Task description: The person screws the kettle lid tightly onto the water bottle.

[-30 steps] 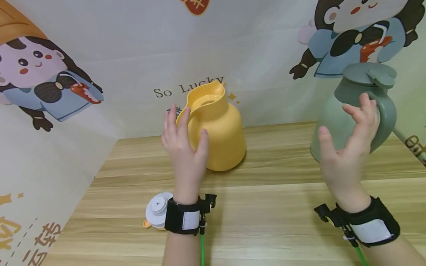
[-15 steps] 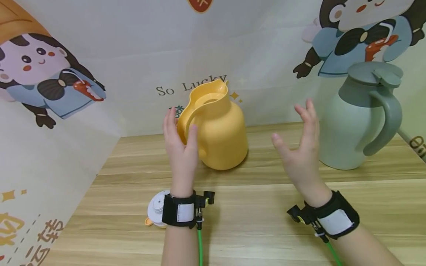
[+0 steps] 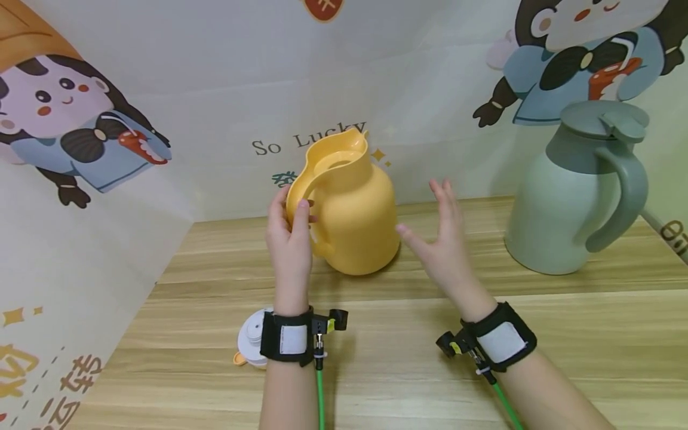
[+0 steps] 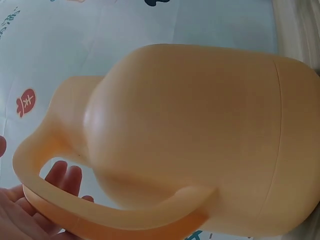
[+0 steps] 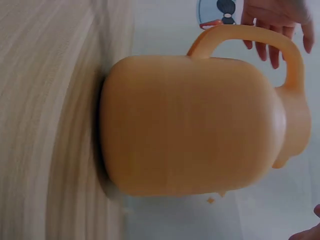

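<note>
The yellow jug [image 3: 355, 215], its top open, stands on the wooden table. My left hand [image 3: 290, 239] holds its handle [image 4: 115, 215], with fingers reaching through the opening and the thumb on the near side. To the right of the jug, my right hand [image 3: 443, 245] is apart from it, fingers extended and thumb toward the yellow wall. Only a bit of that hand's fingers [image 5: 307, 234] shows in the right wrist view. A white round lid-like piece [image 3: 252, 337] with an orange tab lies near my left wrist, partly covered by the wrist strap.
A grey-green lidded jug [image 3: 564, 203] stands at the right, its handle facing right. Behind the wooden table [image 3: 376, 370] rises a printed backdrop [image 3: 215, 89] with cartoon figures. Green cables [image 3: 321, 394] run from both wrist cameras.
My right hand has moved left, from in front of the grey-green jug to beside the yellow one. The left hand has closed round the yellow jug's handle.
</note>
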A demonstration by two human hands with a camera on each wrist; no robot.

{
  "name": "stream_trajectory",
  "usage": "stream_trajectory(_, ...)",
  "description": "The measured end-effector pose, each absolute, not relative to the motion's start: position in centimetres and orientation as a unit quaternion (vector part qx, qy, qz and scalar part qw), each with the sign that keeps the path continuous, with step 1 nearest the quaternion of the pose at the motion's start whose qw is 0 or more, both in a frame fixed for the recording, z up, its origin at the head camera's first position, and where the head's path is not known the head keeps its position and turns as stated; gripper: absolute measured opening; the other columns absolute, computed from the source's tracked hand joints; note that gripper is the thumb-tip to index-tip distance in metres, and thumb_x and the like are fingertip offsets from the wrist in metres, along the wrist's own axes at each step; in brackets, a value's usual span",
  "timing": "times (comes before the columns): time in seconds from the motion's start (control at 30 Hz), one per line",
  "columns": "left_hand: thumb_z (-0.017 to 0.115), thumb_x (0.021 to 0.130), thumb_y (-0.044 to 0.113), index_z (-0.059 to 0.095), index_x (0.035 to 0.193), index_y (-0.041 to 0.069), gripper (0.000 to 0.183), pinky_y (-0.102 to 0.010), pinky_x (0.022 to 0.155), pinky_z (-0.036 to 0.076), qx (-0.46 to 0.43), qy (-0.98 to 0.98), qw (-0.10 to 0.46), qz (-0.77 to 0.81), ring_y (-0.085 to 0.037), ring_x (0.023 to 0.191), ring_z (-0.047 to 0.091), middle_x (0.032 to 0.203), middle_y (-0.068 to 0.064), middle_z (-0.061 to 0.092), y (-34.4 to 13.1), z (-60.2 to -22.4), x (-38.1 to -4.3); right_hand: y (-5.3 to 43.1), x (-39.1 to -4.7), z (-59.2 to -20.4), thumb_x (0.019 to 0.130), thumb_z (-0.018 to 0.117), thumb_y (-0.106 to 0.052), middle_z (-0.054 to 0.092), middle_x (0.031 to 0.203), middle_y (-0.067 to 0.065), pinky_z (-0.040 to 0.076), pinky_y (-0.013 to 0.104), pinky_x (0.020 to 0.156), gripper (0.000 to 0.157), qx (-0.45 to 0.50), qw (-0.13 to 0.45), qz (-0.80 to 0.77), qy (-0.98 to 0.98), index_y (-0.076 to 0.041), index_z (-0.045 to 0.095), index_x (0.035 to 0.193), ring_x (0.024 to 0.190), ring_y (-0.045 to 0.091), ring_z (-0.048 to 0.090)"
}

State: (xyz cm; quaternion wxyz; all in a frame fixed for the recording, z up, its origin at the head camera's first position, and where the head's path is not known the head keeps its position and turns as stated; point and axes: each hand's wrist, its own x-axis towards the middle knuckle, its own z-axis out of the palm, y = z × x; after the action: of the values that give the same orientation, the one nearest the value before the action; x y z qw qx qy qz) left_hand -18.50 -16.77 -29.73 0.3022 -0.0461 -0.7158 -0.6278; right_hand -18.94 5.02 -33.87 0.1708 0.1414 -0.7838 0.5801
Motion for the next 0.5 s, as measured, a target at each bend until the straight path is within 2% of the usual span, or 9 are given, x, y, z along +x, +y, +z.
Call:
stream_trajectory(0.2,0.046,0.102,0.015,0.052,0.129,-0.001,0.032,-0.035,0.077,0.05,-0.051,-0.697,0.31,-0.645,-0.027,0.079,0.058,0.101,-0.021,0.062,-17.0,-29.8,-18.7,3.9,-20.0,-35.0,0.085,0.072,-0.039,-0.002,0.159,0.007,0.012,0.065,0.105,0.093,0.137,0.127,0.566,-0.803,-0.02,0.012,0.155,0.143,0.033,0.002)
stream_trajectory(0.5,0.043,0.103,0.022,0.061,0.108,-0.003,0.031,-0.033,0.06,0.055,-0.051,-0.673,0.295,-0.676,-0.018,0.057,0.062,0.079,-0.015,0.065,-16.8,-29.6,-18.5,2.1,-20.9,-37.3,0.083,0.074,-0.039,0.001,0.158,0.011,0.011,0.063,0.107,0.102,0.154,0.077,0.555,-0.813,-0.019,0.004,0.155,0.143,0.033,0.003)
